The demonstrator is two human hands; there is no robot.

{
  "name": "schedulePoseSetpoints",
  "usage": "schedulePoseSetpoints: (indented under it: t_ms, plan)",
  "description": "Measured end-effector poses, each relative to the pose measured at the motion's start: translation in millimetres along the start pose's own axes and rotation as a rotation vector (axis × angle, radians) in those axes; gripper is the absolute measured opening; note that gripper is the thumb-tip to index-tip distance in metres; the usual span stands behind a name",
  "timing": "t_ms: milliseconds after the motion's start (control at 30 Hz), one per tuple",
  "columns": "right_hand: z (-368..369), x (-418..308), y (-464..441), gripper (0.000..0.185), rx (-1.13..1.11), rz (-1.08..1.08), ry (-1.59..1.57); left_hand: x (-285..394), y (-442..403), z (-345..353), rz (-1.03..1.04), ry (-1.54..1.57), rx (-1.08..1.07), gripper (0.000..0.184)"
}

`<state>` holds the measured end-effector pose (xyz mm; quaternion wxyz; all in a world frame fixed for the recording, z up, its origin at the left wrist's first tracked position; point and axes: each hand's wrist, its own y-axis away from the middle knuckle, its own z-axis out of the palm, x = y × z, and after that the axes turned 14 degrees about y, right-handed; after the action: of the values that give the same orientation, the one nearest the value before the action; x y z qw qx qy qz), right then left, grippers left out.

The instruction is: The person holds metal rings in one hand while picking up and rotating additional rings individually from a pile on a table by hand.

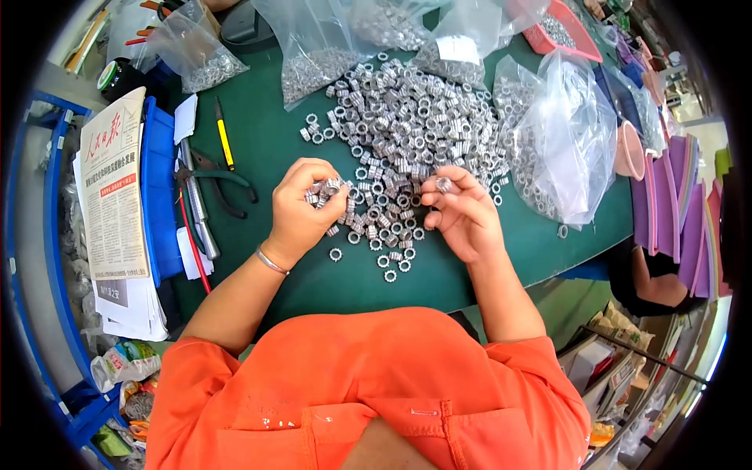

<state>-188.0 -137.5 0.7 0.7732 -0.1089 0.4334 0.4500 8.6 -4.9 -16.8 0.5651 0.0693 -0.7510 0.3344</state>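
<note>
A large heap of small silver toothed metal rings (423,117) covers the middle of the green tabletop, with a few loose ones at its near edge. My left hand (307,205) is closed around several of these rings, which show between thumb and fingers. On the heap's right side, my right hand (468,213) pinches a single metal ring (443,184) between thumb and fingertips. Both hands are held just over the near part of the heap, apart from each other.
Clear plastic bags of rings (313,70) line the back, and another bag (560,141) lies at right. Pliers (223,182) and a yellow-handled tool (225,141) rest at left beside a blue bin (160,188) with a newspaper (116,188). A pink basket (560,35) stands back right.
</note>
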Motion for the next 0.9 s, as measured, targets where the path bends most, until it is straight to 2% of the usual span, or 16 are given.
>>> schedulePoseSetpoints:
  t_ms: [67, 100, 133, 167, 200, 267, 333, 467, 500, 600, 667, 733, 800, 833, 900]
  plan:
    - [-1.9, -13.0, -3.4, 0.017, 0.066, -0.132, 0.221, -1.3, -2.4, -1.8, -0.012, 0.054, 0.078, 0.016]
    - [-7.5, -25.5, -5.4, 0.013, 0.049, -0.114, 0.297, 2.8, -4.4, -1.1, -0.29, 0.404, 0.217, 0.014]
    - [-9.2, -33.6, -8.9, 0.011, 0.221, -0.138, 0.606, 7.2, -6.5, 0.2, -0.563, 0.762, 0.349, 0.011]
    - [-7.5, -35.7, -18.0, 0.011, 0.293, -0.33, 0.97, 12.2, -9.9, 1.3, -0.641, 0.98, 0.429, 0.009]
    - [-4.3, -37.2, -27.3, 0.01, 0.364, -0.531, 1.332, 9.3, -10.3, -0.8, -0.638, 0.995, 0.437, 0.009]
    - [7.4, -44.0, -39.7, 0.013, 0.344, -0.695, 1.684, 1.3, -10.3, -7.7, -0.794, 1.858, 0.363, 0.016]
    - [5.1, -41.9, -48.7, 0.014, 0.298, -0.743, 1.858, 2.5, -9.2, -7.8, -0.788, 2.11, 0.371, 0.023]
    - [7.1, -37.8, -51.7, 0.011, 0.359, -0.918, 1.813, 1.8, -1.0, -8.7, -0.818, 2.248, 0.365, 0.026]
    - [14.9, -35.3, -46.5, 0.01, 0.4, -0.772, 1.723, 3.4, -0.1, -7.6, -0.82, 2.221, 0.385, 0.027]
    - [34.3, -18.6, -34.0, 0.009, 0.306, -0.265, 1.011, 1.8, 0.3, -4.9, -0.839, 2.162, 0.481, 0.029]
    - [29.2, -6.0, -29.0, 0.014, 0.1, -0.075, 0.776, 1.5, 0.5, -4.1, -0.835, 2.186, 0.484, 0.029]
    - [50.6, 0.5, -24.5, 0.016, 0.126, 0.056, 0.706, 2.7, 0.7, -6.9, -0.836, 2.204, 0.494, 0.029]
    - [57.5, 10.3, -23.4, 0.017, 0.12, 0.074, 0.62, 5.6, 0.8, -10.1, -0.821, 2.197, 0.494, 0.03]
    - [55.3, 12.1, -22.6, 0.018, 0.023, 0.054, 0.65, 6.8, 1.8, -11.4, -0.822, 2.167, 0.502, 0.031]
    - [56.1, 19.3, -21.5, 0.022, -0.011, -0.083, 0.734, 12.4, 5.5, -13.1, -0.858, 2.139, 0.557, 0.032]
